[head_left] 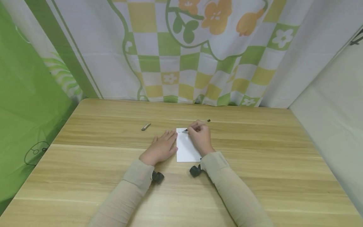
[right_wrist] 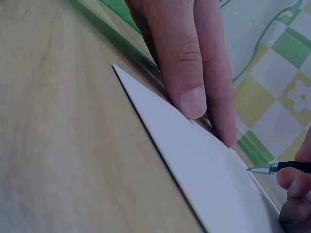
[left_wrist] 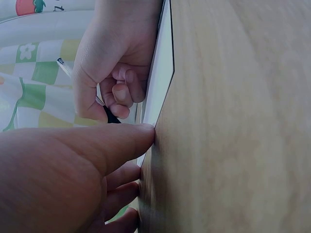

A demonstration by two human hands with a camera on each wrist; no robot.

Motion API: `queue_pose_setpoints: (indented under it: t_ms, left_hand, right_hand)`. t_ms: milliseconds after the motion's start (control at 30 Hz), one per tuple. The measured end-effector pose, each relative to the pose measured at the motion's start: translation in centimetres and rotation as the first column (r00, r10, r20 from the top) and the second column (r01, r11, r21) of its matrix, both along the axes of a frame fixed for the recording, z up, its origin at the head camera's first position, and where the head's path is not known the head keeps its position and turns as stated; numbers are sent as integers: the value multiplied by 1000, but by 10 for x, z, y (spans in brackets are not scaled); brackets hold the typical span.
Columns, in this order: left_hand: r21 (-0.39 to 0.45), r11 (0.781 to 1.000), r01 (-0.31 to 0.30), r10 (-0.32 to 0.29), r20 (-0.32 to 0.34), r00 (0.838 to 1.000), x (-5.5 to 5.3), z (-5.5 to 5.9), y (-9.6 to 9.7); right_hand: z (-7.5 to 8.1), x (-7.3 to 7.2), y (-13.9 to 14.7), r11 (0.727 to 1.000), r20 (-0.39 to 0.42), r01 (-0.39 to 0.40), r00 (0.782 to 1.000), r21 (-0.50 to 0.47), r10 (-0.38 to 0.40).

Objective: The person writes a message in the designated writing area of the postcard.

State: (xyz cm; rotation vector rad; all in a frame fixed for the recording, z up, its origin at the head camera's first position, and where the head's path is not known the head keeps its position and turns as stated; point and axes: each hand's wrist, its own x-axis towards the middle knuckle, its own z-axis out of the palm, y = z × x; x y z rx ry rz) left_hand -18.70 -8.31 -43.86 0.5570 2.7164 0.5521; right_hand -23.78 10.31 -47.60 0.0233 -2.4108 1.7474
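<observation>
A white notepad (head_left: 187, 148) lies flat on the wooden table, with a few small dark marks along its top line. My right hand (head_left: 200, 135) pinches a gel pen (head_left: 185, 130) with a black grip and a clear tip. In the right wrist view the pen tip (right_wrist: 249, 169) is right at the paper's surface near its far edge. Fingers straight, my left hand (head_left: 162, 147) rests at the pad's left edge. Its thumb (left_wrist: 141, 133) presses on that edge in the left wrist view, the other fingers lying farther along it.
A short slim object (head_left: 146, 126), silvery and dark, lies left of the pad. Black wrist cameras (head_left: 195, 171) sit under both sleeves. A patterned curtain (head_left: 187, 69) hangs along the table's back edge, with green cloth (head_left: 28, 94) at the left.
</observation>
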Motion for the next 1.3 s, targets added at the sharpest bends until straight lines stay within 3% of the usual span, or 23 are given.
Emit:
queue_pose_setpoints:
  t_ms: [1300]
  left_hand:
    - [5,1000,5,-6,2,1000,2,3,0]
  right_hand:
    - [1,0,0,1000,0,13,1000,-17,-13]
